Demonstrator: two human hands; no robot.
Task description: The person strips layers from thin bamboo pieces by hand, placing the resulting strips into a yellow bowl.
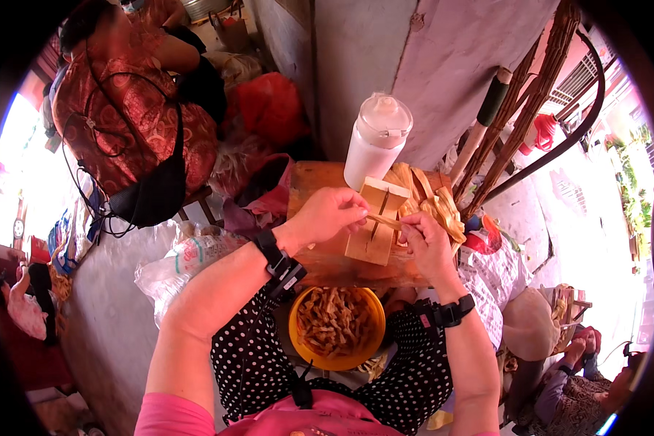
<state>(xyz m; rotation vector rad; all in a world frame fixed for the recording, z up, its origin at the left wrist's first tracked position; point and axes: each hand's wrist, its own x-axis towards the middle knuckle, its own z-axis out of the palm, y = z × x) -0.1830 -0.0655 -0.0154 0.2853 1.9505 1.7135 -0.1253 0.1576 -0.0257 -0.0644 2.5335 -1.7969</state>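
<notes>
Between my two hands a thin tan strip point(384, 220), perhaps dried plant material, is stretched over a slotted wooden block point(366, 248). My left hand point(327, 215) pinches one end between thumb and fingertips. The other end is held in the fingers of my right hand point(426, 244). The block has a dark slit down its middle and lies on a small wooden table point(319, 259). Beside my right hand, a pile of wider dried strips point(441, 210) rests at the table's right side. Below the table's near edge, a yellow tub point(380, 332) holds many short curled brown pieces point(332, 321).
A white lidded bottle point(373, 144) stands at the table's back, near a wall point(359, 49). Wooden poles point(523, 147) lean at the right. A plastic bag point(196, 253) lies left. People sit nearby, one point(136, 125) at upper left, another point(577, 389) at lower right.
</notes>
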